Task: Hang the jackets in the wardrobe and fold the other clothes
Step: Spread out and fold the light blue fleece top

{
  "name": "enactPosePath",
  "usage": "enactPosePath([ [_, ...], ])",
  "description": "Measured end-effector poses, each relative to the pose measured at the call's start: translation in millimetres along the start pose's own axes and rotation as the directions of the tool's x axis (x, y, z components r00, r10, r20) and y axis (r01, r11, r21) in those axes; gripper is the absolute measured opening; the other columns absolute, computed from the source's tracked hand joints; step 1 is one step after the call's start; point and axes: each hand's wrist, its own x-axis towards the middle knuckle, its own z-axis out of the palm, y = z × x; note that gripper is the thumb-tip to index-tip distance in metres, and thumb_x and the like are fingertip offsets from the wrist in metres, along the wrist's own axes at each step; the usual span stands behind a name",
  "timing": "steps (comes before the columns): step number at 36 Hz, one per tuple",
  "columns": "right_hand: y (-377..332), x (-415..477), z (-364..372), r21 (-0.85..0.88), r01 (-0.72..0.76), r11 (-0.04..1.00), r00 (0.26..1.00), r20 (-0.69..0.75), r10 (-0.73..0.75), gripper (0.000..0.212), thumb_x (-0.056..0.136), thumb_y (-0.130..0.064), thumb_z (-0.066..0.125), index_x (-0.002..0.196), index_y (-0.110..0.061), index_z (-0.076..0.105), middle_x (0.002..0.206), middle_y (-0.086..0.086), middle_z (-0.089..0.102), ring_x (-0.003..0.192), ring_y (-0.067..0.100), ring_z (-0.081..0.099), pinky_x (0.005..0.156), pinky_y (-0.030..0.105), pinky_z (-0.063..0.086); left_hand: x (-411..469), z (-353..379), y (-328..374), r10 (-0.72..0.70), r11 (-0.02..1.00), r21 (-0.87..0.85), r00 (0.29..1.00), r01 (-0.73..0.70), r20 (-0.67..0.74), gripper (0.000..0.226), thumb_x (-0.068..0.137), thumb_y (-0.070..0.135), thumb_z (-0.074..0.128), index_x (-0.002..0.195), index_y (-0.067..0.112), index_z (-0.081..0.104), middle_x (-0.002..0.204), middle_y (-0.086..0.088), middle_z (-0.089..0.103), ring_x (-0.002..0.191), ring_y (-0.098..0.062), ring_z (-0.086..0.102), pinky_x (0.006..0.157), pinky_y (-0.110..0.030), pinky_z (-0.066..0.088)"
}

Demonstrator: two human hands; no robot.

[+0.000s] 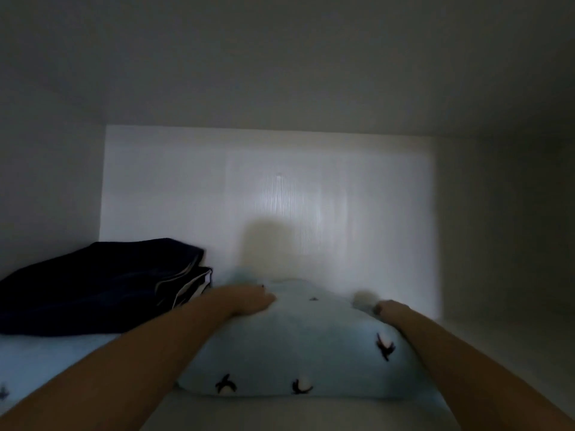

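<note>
A folded pale blue garment (pixel 298 346) with small black bird prints lies on a white wardrobe shelf (pixel 249 412). My left hand (pixel 249 298) rests flat on its top left part, fingers stretched forward. My right hand (pixel 389 307) is at the garment's right far edge; its fingers are hidden behind the cloth, so its grip is unclear. Both forearms reach in from the bottom of the view.
A folded dark navy garment (pixel 99 284) with white trim sits on another pale cloth (pixel 40 362) at the left. The wardrobe's white back panel (pixel 280 197) is close behind, with side walls left and right and a board above. The picture is dim and blurred.
</note>
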Motion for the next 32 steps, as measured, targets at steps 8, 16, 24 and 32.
enactPosePath([
  [8, -54.9, 18.0, -17.7, 0.077, 0.187, 0.979, 0.975, -0.136, -0.176, 0.058, 0.097, -0.039, 0.045, 0.149, -0.021, 0.027, 0.152, 0.009, 0.033, 0.137, 0.028, 0.035, 0.114, 0.042, 0.028, 22.3, -2.3, -0.9, -0.040, 0.999, 0.022, 0.993, 0.037, 0.115, 0.064, 0.098, 0.049, 0.021, 0.151, 0.015, 0.023, 0.158, -0.008, 0.019, 0.144, -0.024, 0.024, 0.117, -0.038, 0.018],
  [16, -73.2, 29.7, 26.7, 0.264, 0.169, 0.950, 0.926, 0.288, -0.244, 0.066, 0.100, -0.054, 0.021, 0.153, -0.018, 0.005, 0.161, 0.007, 0.007, 0.147, 0.026, 0.011, 0.119, 0.037, 0.008, 39.9, 22.5, -9.3, -0.106, 0.989, -0.081, 0.980, 0.121, 0.166, 0.059, 0.104, 0.043, 0.012, 0.153, 0.012, 0.004, 0.161, -0.007, 0.003, 0.147, -0.020, 0.009, 0.119, -0.037, 0.008],
  [24, -53.7, 28.6, 32.8, 0.265, -0.104, 0.959, 0.979, 0.197, 0.052, 0.085, 0.090, -0.070, 0.031, 0.151, -0.012, 0.022, 0.158, 0.011, 0.019, 0.144, 0.027, 0.023, 0.118, 0.038, 0.018, 29.7, 24.5, -17.8, -0.290, 0.953, -0.085, 0.957, 0.292, 0.028, 0.066, 0.100, 0.052, 0.018, 0.151, 0.011, 0.022, 0.158, -0.011, 0.017, 0.145, -0.028, 0.017, 0.119, -0.042, 0.012],
  [32, -69.8, -59.5, 0.8, 0.211, 0.459, 0.863, 0.873, -0.286, -0.394, 0.038, 0.100, -0.046, 0.037, 0.124, -0.023, 0.055, 0.124, -0.001, 0.061, 0.108, 0.011, 0.056, 0.094, 0.022, 0.039, -52.6, 8.4, 6.0, 0.198, 0.971, -0.006, 0.820, -0.239, -0.537, 0.037, 0.087, 0.054, 0.040, 0.100, 0.024, 0.057, 0.100, 0.004, 0.063, 0.093, -0.016, 0.056, 0.077, -0.027, 0.041],
])
